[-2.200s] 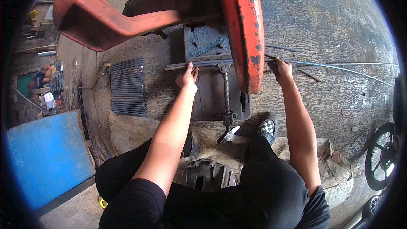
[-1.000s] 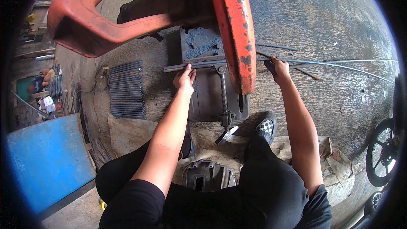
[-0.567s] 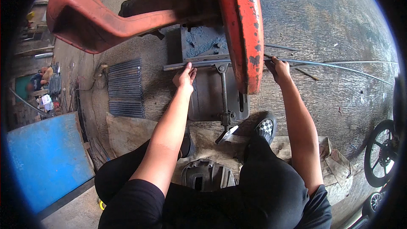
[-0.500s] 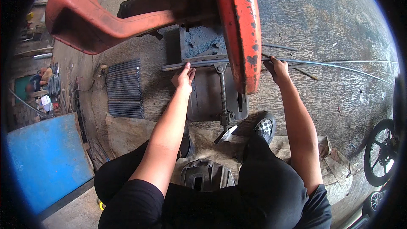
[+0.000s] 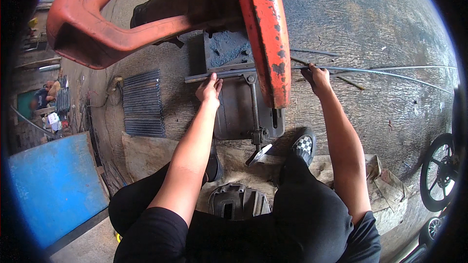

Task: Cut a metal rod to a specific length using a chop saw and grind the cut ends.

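Observation:
A long thin metal rod (image 5: 385, 72) lies crosswise in the clamp of an orange chop saw (image 5: 271, 44), and stretches far to the right. My left hand (image 5: 209, 90) is closed around its left end, thumb on top, beside the saw's base plate (image 5: 231, 112). Right of the saw's worn guard, my right hand (image 5: 319, 79) grips the rod with bent fingers. Between my hands the guard hides part of the rod. The clamp's threaded screw (image 5: 255, 102) runs toward me to a crank handle (image 5: 259, 155). Blue-grey grit covers the saw's back plate (image 5: 224, 48).
Several cut rods (image 5: 143, 104) lie in a row at left. Loose rods (image 5: 348, 82) rest on the floor at right. A blue panel (image 5: 56, 180) stands at lower left, a dark wheel (image 5: 436, 173) at far right. Another person (image 5: 41, 96) sits far left.
The orange guard and handle appear slightly further left and the handle a little lower. Both hands keep their hold on the rod, with hardly any movement.

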